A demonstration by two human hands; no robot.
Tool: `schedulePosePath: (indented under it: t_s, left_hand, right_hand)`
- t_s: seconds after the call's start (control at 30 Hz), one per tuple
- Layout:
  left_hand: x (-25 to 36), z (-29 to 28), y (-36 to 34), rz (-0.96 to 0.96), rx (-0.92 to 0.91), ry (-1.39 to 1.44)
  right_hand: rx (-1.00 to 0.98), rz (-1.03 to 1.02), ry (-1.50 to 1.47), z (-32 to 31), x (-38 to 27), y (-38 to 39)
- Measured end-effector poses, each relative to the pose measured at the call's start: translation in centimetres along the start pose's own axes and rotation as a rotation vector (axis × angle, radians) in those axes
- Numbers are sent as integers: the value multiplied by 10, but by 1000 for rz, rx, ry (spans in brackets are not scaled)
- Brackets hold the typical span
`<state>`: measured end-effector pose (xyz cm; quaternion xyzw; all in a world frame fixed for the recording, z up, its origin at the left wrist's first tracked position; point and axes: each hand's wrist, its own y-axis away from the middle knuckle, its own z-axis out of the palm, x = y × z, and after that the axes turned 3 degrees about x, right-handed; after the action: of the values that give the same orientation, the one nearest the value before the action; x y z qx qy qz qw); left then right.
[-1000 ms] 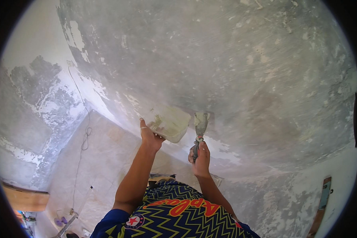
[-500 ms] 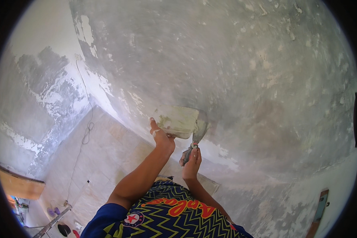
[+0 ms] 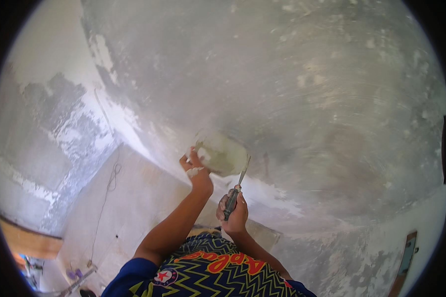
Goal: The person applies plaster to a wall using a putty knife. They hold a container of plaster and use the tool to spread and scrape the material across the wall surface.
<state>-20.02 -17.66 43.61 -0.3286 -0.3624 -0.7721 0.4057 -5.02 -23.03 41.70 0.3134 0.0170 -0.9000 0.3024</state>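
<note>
I see left hand (image 3: 198,171) clamped on pale, rounded-rectangular, plastic-looking tub (image 3: 225,156) by left edge; right hand (image 3: 236,215) closed around dark-handled metal scraper (image 3: 231,203), long axis up-right, blade (image 3: 244,172) at tub's right edge, contact unclear.

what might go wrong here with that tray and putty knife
The putty knife in the right hand is edge-on by the pale tray's right edge; it might catch and jolt the tray.

Only the left hand supports the tray, from its lower left side, so it could tip or slip.

A thin cord lies loose on the floor and might snag a foot.
</note>
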Motion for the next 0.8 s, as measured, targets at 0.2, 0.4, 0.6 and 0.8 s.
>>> schedulePosePath:
  t_s: [0.2,0.4,0.6,0.8]
  left_hand:
    - [27,9,25,-326,-243,-69]
    - [70,47,42,-534,-898,-69]
    - [116,174,91,-477,-1513,-367]
    - [192,268,134,-196,-1664,-661]
  right_hand:
    - [52,-203,298,20,-105,22]
    - [97,-723,421,73,-229,69]
    - [251,-1312,577,98,-354,95]
    - [628,-1963,1353,151,-425,101]
